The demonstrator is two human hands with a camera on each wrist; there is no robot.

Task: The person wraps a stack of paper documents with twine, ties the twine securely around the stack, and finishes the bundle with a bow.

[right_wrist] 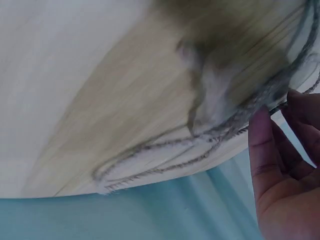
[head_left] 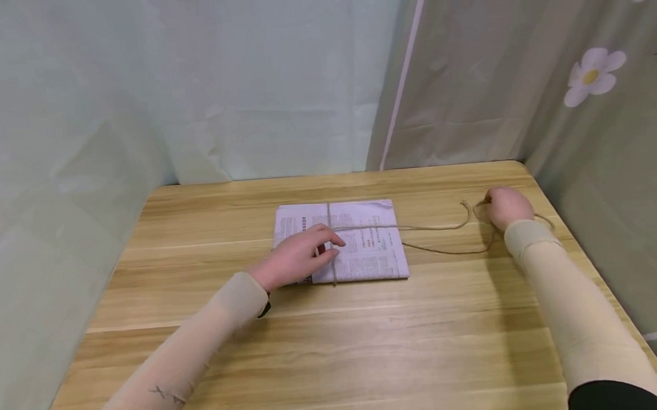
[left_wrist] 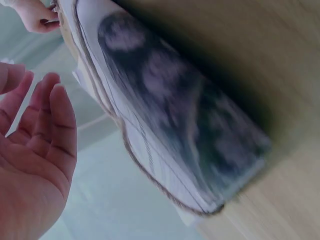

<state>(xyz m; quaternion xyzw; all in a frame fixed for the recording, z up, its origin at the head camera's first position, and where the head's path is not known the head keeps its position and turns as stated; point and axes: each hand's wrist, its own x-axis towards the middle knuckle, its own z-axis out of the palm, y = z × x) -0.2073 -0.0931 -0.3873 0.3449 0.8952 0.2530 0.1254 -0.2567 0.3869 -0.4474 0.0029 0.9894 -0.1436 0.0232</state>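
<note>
A folded newspaper stack [head_left: 366,253] lies flat on the table, with twine [head_left: 372,226] running down and across it. Two strands of the twine trail right from the stack. My left hand [head_left: 300,254] is over the stack's left part, fingers loosely bent and holding nothing; in the left wrist view, the hand [left_wrist: 40,150] appears beside the stack [left_wrist: 165,90] and its twine [left_wrist: 135,157]. Off to the right, my right hand [head_left: 508,208] pinches the twine. The right wrist view has its hand [right_wrist: 285,175] with thumb and finger at the twine [right_wrist: 175,165].
The wooden table [head_left: 373,354] has its far edge against a pale curtain [head_left: 285,74]. Another stretch of curtain with flowers [head_left: 594,76] hangs along the right side.
</note>
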